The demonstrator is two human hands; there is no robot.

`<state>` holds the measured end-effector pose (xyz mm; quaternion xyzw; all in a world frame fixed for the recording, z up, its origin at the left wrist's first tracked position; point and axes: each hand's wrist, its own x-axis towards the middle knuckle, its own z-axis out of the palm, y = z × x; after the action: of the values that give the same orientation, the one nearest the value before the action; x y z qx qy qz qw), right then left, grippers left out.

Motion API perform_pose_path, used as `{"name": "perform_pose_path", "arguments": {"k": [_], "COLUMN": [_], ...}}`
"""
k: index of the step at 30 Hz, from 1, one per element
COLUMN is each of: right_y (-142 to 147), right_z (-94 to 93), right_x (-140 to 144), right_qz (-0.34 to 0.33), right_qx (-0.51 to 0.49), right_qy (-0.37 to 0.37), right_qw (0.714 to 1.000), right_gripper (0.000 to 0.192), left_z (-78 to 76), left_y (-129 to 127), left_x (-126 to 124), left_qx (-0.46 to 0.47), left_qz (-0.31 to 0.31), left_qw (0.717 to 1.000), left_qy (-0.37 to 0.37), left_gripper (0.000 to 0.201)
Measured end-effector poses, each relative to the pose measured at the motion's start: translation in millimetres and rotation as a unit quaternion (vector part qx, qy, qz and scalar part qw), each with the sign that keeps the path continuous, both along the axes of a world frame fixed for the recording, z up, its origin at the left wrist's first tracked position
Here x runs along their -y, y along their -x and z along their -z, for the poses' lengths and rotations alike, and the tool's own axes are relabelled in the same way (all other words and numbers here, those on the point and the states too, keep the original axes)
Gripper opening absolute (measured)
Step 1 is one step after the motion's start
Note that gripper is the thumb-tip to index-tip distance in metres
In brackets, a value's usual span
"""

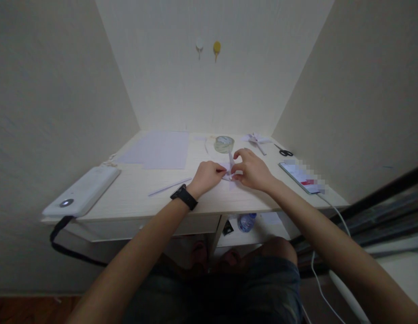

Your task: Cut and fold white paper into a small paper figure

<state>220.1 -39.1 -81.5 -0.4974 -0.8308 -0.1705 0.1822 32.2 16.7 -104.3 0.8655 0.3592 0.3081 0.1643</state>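
- The left hand (208, 176), with a black watch (184, 197) on its wrist, is curled shut, its fingertips pinching the left edge of a small folded paper (229, 170).
- The right hand (252, 171) closes on the right side of the same paper, fingers bent over it.
- The folded paper sits near the middle of the pale desk (134, 198), one point sticking up between the hands.
- Far behind it stands a roll of tape (224, 144); flat sheets (157, 149) lie to the far left.
- A paper strip (170, 186) lies left of the left hand.
- Scissors (283, 151) and a phone (302, 177) lie to the right, a white power bank (82, 191) at the near left.
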Motion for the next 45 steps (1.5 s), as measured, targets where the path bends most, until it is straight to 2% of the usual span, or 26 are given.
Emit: {"name": "perform_pose_path", "arguments": {"k": [4,8,11,14,16,19,25,31,38,45], "right_y": [0,3,7,10,10,9,4,4,3,5], "right_z": [5.2,7.4,7.9,9.4,10.7,11.9,12.8,15.8,20.3,27.1], "right_x": [9,16,19,21,21,21,18,18,21,24], "right_qz": [-0.022,-0.027,-0.036,-0.044,-0.046,-0.058,-0.052,-0.023,-0.099,-0.088], "right_qx": [-0.015,0.006,0.023,0.032,0.04,0.047,0.023,-0.029,-0.086,-0.106], "right_qy": [-0.022,-0.053,-0.081,-0.12,-0.143,-0.149,-0.062,-0.02,-0.028,-0.029], "right_qw": [0.999,0.998,0.996,0.991,0.988,0.986,0.996,0.999,0.991,0.99], "right_gripper": [0.007,0.013,0.017,0.022,0.023,0.023,0.024,0.021,0.039,0.025], "left_z": [-5.3,-4.0,-1.0,-0.3,-1.3,-3.2,-3.7,-0.8,-3.5,-4.3], "left_y": [-1,-1,-2,-3,-3,-3,-2,-1,0,0], "left_x": [3,-3,-7,-6,-4,-1,1,-2,2,3], "left_qx": [0.047,0.161,0.245,0.331,0.364,0.373,0.355,0.331,0.317,0.33], "left_qz": [-0.045,-0.048,-0.02,0.023,0.044,0.071,0.092,0.104,0.086,0.093], "left_qw": [0.997,0.981,0.948,0.895,0.869,0.853,0.854,0.862,0.869,0.855], "left_qy": [0.029,0.102,0.202,0.298,0.332,0.358,0.37,0.37,0.37,0.389], "left_gripper": [0.027,0.013,0.018,0.022,0.026,0.031,0.033,0.037,0.038,0.036]}}
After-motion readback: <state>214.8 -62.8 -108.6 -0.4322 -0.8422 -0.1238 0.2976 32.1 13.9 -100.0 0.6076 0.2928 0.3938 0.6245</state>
